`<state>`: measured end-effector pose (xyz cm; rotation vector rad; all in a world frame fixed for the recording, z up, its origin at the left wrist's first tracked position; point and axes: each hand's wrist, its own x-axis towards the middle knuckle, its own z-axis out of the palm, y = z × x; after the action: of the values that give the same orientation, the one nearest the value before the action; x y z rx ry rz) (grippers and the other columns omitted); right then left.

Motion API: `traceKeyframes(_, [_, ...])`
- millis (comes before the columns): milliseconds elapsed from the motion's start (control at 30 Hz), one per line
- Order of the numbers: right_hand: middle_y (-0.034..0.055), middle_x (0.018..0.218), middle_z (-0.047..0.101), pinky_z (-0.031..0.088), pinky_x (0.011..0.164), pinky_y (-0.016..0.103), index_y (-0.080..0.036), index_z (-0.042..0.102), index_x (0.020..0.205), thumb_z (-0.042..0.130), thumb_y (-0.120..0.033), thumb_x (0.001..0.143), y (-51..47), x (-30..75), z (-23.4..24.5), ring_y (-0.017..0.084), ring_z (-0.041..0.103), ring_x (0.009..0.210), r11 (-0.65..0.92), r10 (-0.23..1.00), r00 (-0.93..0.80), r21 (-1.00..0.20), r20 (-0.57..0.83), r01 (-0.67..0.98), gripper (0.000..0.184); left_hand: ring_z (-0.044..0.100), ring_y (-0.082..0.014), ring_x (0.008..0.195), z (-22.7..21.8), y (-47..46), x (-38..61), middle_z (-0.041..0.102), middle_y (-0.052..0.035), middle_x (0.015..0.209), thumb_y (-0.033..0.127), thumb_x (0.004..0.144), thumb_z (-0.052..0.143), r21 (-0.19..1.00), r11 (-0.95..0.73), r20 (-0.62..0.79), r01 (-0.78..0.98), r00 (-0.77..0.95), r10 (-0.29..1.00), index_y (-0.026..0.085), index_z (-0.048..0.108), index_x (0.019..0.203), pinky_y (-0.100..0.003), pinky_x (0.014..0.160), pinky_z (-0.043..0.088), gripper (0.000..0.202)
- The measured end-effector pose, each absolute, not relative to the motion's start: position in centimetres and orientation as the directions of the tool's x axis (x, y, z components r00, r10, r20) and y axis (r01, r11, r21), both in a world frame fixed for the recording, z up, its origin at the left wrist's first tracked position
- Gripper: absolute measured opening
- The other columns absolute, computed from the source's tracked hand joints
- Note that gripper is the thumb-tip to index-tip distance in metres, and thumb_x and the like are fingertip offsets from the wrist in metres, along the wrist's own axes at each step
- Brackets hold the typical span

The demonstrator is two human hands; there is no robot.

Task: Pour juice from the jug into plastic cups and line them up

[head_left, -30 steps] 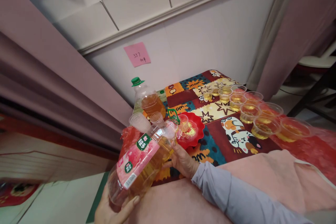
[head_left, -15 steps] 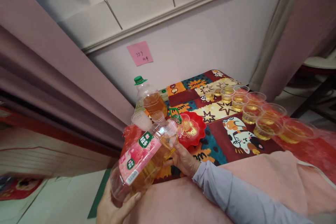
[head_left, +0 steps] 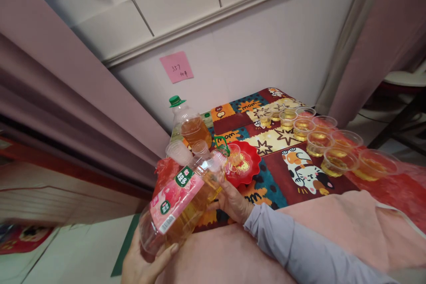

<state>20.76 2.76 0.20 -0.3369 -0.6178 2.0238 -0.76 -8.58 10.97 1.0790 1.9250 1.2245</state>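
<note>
A large clear juice bottle [head_left: 176, 204] with a pink label and amber drink inside lies tilted across the front left, its neck pointing up and to the right. My left hand [head_left: 146, 257] is closed around its base. Near the shoulder and neck, my right hand [head_left: 231, 199] grips the bottle from the right. The bottle's green handle ring [head_left: 222, 145] shows at the neck, over the edge of a red scalloped plate [head_left: 254, 166]. On that plate stands a clear plastic cup [head_left: 234, 154]. What is in this cup is hard to make out.
Several clear cups of amber drink [head_left: 320, 143] line the table's right side. A second bottle [head_left: 195, 129] with a green cap stands at the back left, behind stacked plastic cups [head_left: 179, 152]. Pink cloth [head_left: 342, 222] covers the front; a curtain [head_left: 83, 97] hangs left.
</note>
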Motion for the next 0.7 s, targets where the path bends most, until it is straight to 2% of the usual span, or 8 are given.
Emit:
traceKeyframes(367, [0.0099, 0.151, 0.074, 0.072, 0.077, 0.038, -0.033, 0.062, 0.155, 0.077, -0.082, 0.090, 2.7, 20.9, 0.5, 0.030, 0.078, 0.120, -0.412, 0.864, -0.504, -0.554, 0.015, -0.723, 0.083, 0.074, -0.0467, 0.130, 11.7, -8.3, 0.2, 0.080, -0.0166, 0.139, 0.050, 0.041, 0.107, 0.912, 0.240, -0.042, 0.333, -0.505, 0.862, 0.021, 0.069, 0.141, -0.052, 0.111, 0.062, 0.112])
traceKeyframes(567, [0.0083, 0.144, 0.077, 0.070, 0.072, 0.032, -0.034, 0.068, 0.147, 0.082, -0.082, 0.086, 2.8, 20.7, 0.3, 0.025, 0.079, 0.111, -0.418, 0.865, -0.501, -0.543, 0.006, -0.729, 0.079, 0.078, -0.0456, 0.123, 11.8, -8.1, 0.4, 0.081, -0.0185, 0.137, 0.053, 0.036, 0.107, 0.916, 0.273, -0.069, 0.294, -0.555, 0.829, 0.017, 0.067, 0.142, -0.051, 0.103, 0.067, 0.119])
traceKeyframes(633, [0.0082, 0.144, 0.077, 0.070, 0.072, 0.032, -0.034, 0.068, 0.149, 0.081, -0.082, 0.086, 2.8, 20.7, 0.2, 0.025, 0.079, 0.111, -0.421, 0.864, -0.504, -0.536, 0.010, -0.732, 0.080, 0.078, -0.0445, 0.122, 11.5, -8.1, 0.1, 0.081, -0.0177, 0.138, 0.052, 0.038, 0.107, 0.915, 0.250, -0.044, 0.316, -0.538, 0.842, 0.018, 0.069, 0.142, -0.050, 0.100, 0.068, 0.116])
traceKeyframes(700, [0.0084, 0.146, 0.077, 0.070, 0.073, 0.032, -0.035, 0.067, 0.150, 0.080, -0.082, 0.087, 2.8, 20.7, 0.2, 0.026, 0.079, 0.113, -0.425, 0.861, -0.509, -0.532, 0.013, -0.732, 0.080, 0.080, -0.0442, 0.117, 11.1, -8.2, -0.2, 0.083, -0.0166, 0.133, 0.052, 0.041, 0.107, 0.905, 0.187, 0.037, 0.381, -0.511, 0.859, 0.019, 0.073, 0.136, -0.050, 0.097, 0.069, 0.106])
